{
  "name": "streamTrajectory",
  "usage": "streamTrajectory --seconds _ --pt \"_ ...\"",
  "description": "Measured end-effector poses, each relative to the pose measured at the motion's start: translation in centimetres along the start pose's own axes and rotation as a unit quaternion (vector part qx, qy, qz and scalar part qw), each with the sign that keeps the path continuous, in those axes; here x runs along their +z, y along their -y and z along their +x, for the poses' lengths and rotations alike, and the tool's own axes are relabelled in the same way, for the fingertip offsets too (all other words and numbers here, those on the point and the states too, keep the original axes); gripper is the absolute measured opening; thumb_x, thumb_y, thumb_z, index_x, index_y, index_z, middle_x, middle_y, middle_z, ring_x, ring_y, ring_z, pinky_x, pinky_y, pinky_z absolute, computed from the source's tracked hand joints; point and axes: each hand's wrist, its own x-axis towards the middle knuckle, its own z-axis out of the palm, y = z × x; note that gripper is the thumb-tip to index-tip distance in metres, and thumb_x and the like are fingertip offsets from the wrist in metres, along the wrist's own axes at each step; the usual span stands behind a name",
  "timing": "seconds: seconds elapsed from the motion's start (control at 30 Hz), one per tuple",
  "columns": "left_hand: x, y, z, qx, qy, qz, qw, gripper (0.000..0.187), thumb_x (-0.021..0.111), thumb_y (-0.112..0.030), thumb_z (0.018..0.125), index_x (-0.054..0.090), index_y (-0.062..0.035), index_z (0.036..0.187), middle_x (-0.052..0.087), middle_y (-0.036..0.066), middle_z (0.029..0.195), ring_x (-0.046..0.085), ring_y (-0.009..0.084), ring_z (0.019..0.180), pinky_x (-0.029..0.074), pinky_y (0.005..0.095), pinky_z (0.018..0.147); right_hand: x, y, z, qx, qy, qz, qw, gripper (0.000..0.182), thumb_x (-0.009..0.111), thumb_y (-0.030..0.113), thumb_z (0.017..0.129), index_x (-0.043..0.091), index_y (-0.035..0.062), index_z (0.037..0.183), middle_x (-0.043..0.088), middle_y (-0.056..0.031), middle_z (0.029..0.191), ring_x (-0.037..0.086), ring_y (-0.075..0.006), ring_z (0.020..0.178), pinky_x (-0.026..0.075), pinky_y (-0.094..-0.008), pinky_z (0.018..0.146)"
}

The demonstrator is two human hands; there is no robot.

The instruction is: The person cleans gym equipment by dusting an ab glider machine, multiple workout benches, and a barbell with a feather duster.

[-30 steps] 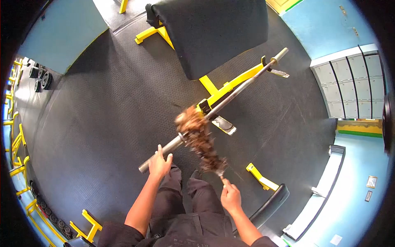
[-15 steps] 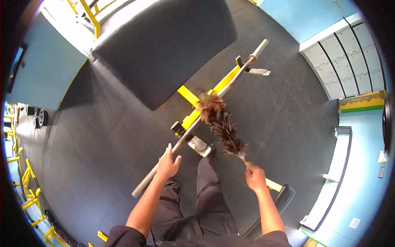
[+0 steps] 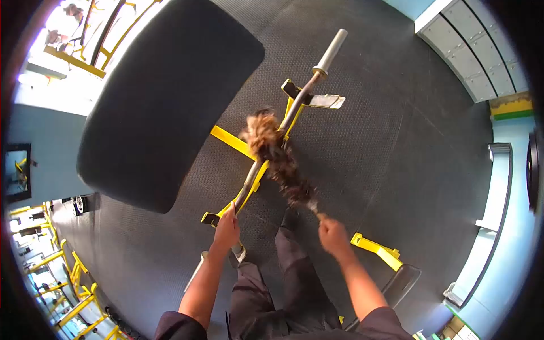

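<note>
My right hand (image 3: 334,235) is closed round the handle of a brown feather duster (image 3: 288,175). The duster's blurred feathers lie across the middle of a metal barbell (image 3: 306,90), which rests along a yellow rack frame (image 3: 233,141). Lower down the bar, my left hand (image 3: 228,228) is at the metal, its fingers partly hidden from view; they appear wrapped round it. The bar's lower end shows below my left forearm.
A large black pad (image 3: 170,102) fills the upper left. Grey lockers (image 3: 467,51) stand at the upper right. Another yellow frame part (image 3: 377,249) lies right of my right hand, beside a black pad (image 3: 403,286). Yellow gym racks (image 3: 79,277) line the lower left.
The view has shifted, and the big pad and bar appear further left. My left hand has gone from open beside the bar to closed at it. The duster stays across the bar.
</note>
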Motion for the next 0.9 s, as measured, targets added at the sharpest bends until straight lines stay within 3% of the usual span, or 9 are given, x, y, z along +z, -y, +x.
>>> streamTrajectory --seconds 0.13,0.3,0.43,0.5,0.57,0.63,0.73,0.77,0.9 --pt "2.1 -1.6 4.1 0.022 -0.026 -0.002 0.999 0.054 0.045 -0.003 0.096 0.03 0.0046 0.148 0.057 0.029 0.118 0.057 0.0437 0.109 0.045 0.0449 0.095 3.9 1.5 -5.2 0.036 -0.036 0.095 0.994 0.028 0.051 0.014 0.093 0.063 0.001 0.115 0.065 -0.026 0.09 0.064 -0.0438 0.087 0.052 -0.05 0.073" --pt "2.6 -5.0 6.3 -0.062 -0.039 -0.036 0.997 0.052 0.042 -0.013 0.103 0.027 0.0054 0.149 0.052 0.028 0.13 0.051 0.0423 0.121 0.04 0.0448 0.104 5.7 3.4 -10.7 0.185 0.022 0.229 0.955 0.026 0.051 0.014 0.093 0.065 0.0018 0.112 0.067 -0.0249 0.101 0.065 -0.042 0.095 0.053 -0.0448 0.08" --pt "2.4 -5.8 7.0 -0.079 -0.006 0.034 0.996 0.051 0.038 -0.024 0.105 0.034 0.0057 0.146 0.048 0.026 0.138 0.043 0.0401 0.132 0.035 0.0421 0.111 4.1 1.9 -11.6 0.216 -0.022 0.205 0.954 0.027 0.051 0.017 0.094 0.065 0.0018 0.11 0.067 -0.0249 0.099 0.065 -0.042 0.094 0.053 -0.0455 0.079" --pt "2.3 -6.3 7.2 -0.087 -0.002 0.042 0.995 0.052 0.035 -0.029 0.105 0.037 0.0049 0.145 0.048 0.025 0.137 0.045 0.0392 0.131 0.036 0.0417 0.11 2.6 0.6 -11.1 0.346 0.119 0.191 0.911 0.028 0.049 0.02 0.094 0.066 0.0018 0.109 0.068 -0.0246 0.099 0.064 -0.0424 0.096 0.053 -0.0465 0.082" --pt "2.3 -6.5 7.2 -0.105 -0.002 0.038 0.994 0.051 0.037 -0.028 0.105 0.038 0.0023 0.145 0.049 0.025 0.135 0.047 0.0385 0.129 0.037 0.0421 0.109 3.2 0.1 -11.0 0.27 0.106 0.164 0.943 0.031 0.05 0.024 0.094 0.067 0.0048 0.11 0.067 -0.0248 0.099 0.064 -0.0432 0.097 0.052 -0.048 0.083" --pt "2.6 -6.2 7.6 -0.096 -0.004 0.05 0.994 0.049 0.038 -0.027 0.105 0.039 0.0005 0.145 0.05 0.025 0.133 0.048 0.0384 0.127 0.038 0.0425 0.107 2.6 1.4 -8.4 0.232 0.313 0.132 0.912 0.031 0.052 0.025 0.091 0.068 0.0083 0.111 0.067 -0.0245 0.1 0.063 -0.0434 0.097 0.052 -0.0487 0.083" --pt "2.4 -4.5 7.1 -0.068 -0.014 0.041 0.997 0.044 0.04 -0.023 0.104 0.041 -0.0027 0.143 0.052 0.024 0.13 0.05 0.0385 0.123 0.04 0.0434 0.104 1.8 0.7 -4.3 0.176 0.223 0.135 0.949 0.03 0.054 0.025 0.09 0.071 0.0116 0.11 0.067 -0.0211 0.103 0.064 -0.0414 0.098 0.053 -0.0475 0.083" --pt "2.5 -4.0 7.3 -0.039 -0.026 0.014 0.999 0.042 0.042 -0.02 0.103 0.043 -0.0041 0.142 0.052 0.023 0.128 0.051 0.0388 0.121 0.041 0.0438 0.103 -0.5 1.8 -2.3 0.123 0.108 0.159 0.974 0.028 0.053 0.022 0.091 0.071 0.0118 0.11 0.067 -0.0224 0.099 0.065 -0.0413 0.092 0.054 -0.0484 0.078" --pt "2.2 -4.6 7.6 -0.086 -0.004 -0.031 0.996 0.041 0.041 -0.016 0.103 0.042 -0.0051 0.143 0.051 0.024 0.13 0.053 0.0378 0.119 0.04 0.0437 0.105 -2.5 1.4 1.0 0.199 0.009 0.219 0.955 0.028 0.054 0.016 0.091 0.068 0.0023 0.111 0.066 -0.0258 0.087 0.066 -0.0419 0.084 0.053 -0.0468 0.072"
